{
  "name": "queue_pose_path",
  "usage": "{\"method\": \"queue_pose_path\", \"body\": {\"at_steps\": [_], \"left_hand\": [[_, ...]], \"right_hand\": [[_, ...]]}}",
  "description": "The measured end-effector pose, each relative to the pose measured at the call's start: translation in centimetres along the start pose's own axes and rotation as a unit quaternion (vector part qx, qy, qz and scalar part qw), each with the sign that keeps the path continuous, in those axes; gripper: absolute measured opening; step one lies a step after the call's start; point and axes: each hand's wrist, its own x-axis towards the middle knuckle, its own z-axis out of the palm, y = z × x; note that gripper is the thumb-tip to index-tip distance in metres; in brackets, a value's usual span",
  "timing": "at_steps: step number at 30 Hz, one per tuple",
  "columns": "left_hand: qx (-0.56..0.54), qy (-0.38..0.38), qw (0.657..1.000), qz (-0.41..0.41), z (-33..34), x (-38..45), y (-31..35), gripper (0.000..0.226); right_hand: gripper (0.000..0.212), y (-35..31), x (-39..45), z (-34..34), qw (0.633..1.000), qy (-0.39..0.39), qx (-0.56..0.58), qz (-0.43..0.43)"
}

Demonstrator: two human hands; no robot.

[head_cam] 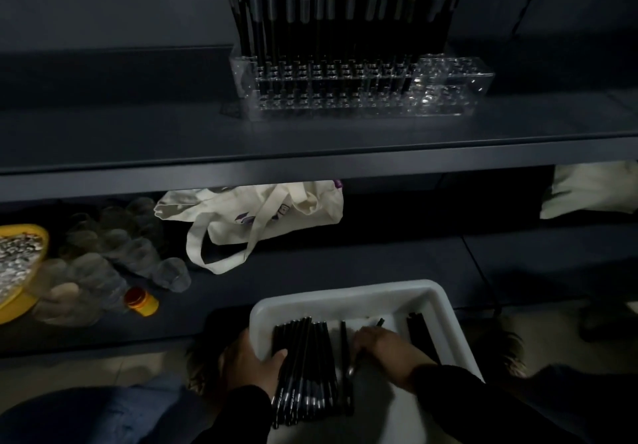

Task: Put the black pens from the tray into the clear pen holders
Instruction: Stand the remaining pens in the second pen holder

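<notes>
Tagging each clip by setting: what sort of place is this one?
Probably a shop or stockroom shelving aisle. Dark metal shelves carry a clear pen holder packed with identical black pens, and a white tray holds more stock; tote bags lie on the lower shelf.

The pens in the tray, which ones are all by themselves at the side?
The few black pens against the white tray's right wall. The big bundle lies left, under the left hand's thumb.

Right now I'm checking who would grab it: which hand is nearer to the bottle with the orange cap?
Left. The left hand grips the tray's left edge, nearer the bottle; the right hand is inside the tray, farther right.
</notes>
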Motion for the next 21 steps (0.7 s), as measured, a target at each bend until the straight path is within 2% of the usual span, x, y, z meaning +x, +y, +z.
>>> {"method": "queue_pose_path", "body": {"at_steps": [2,5,9,12,15,17,21], "left_hand": [[0.008,0.007,1.000,0.009,-0.3,-0.4,0.3,0.076],[0.018,0.025,0.999,0.029,-1.3,-1.4,1.7,0.090],[-0.051,0.017,0.995,0.080,-3.8,-2.3,5.2,0.083],[-0.110,0.023,0.983,0.143,-5.9,-3.0,7.9,0.077],[-0.164,0.090,0.955,0.231,-8.0,-3.8,10.8,0.071],[-0.199,0.137,0.924,0.295,-9.9,-3.7,13.5,0.067],[-0.226,0.140,0.907,0.326,-14.9,-2.6,20.3,0.058]], "right_hand": [[0.017,-1.5,-1.3,-2.1,0.996,0.090,0.012,0.021],[0.019,-2.5,-2.1,-4.3,0.971,0.153,0.177,0.054],[0.029,-4.4,-3.9,-8.7,0.937,0.255,0.233,0.056],[0.025,-6.1,-5.1,-12.7,0.920,0.286,0.268,-0.004],[0.021,-8.8,-6.7,-17.8,0.912,0.345,0.210,-0.066],[0.019,-10.7,-7.4,-21.9,0.892,0.378,0.233,-0.090],[0.026,-14.2,-8.9,-29.2,0.852,0.444,0.236,-0.149]]}}
